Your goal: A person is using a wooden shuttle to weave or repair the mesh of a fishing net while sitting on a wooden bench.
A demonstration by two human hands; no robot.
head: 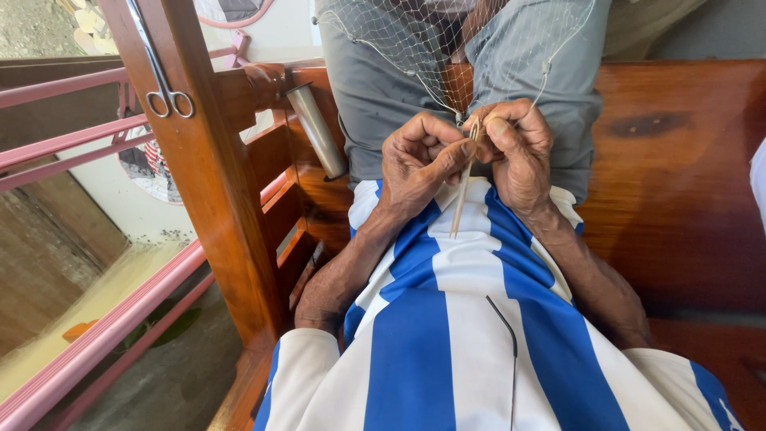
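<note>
My left hand [421, 164] and my right hand [517, 148] meet over my lap, above grey shorts [375, 88] and a blue and white striped shirt [447, 319]. A fine pale net [415, 48] hangs down over my knees to my fingers. My left hand pinches the net's mesh at its lower edge. A thin tan wooden netting needle [463, 195] slants down from between the two hands, gripped by my right hand's fingers at its top end.
I sit on a polished brown wooden bench [670, 183]. A wooden post [211, 183] stands at left with scissors [163, 76] hanging on it and a grey tube [317, 132] behind. Pink railings [96, 335] run along the left side.
</note>
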